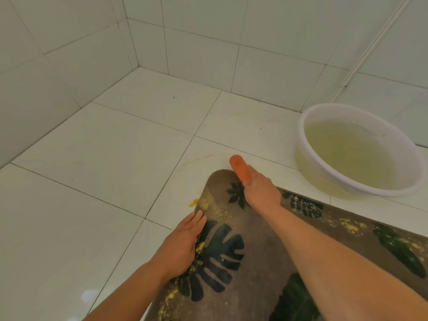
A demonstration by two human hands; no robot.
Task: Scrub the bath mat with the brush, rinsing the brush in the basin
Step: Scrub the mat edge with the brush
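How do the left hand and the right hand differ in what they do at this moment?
The left hand lies flat and open on the bath mat edge; the right hand is closed around the orange brush. The left hand holds nothing and sits nearer the camera; the right reaches the mat's far end. Both are on the mat.

Tiled bathroom corner

Pale square floor tiles (pixel 129 144) with dark grout meet white wall tiles (pixel 203 38) in a corner; a thin white pipe (pixel 370 49) runs slantwise down the right wall.

No readable text, labels, brands or numbers anywhere.
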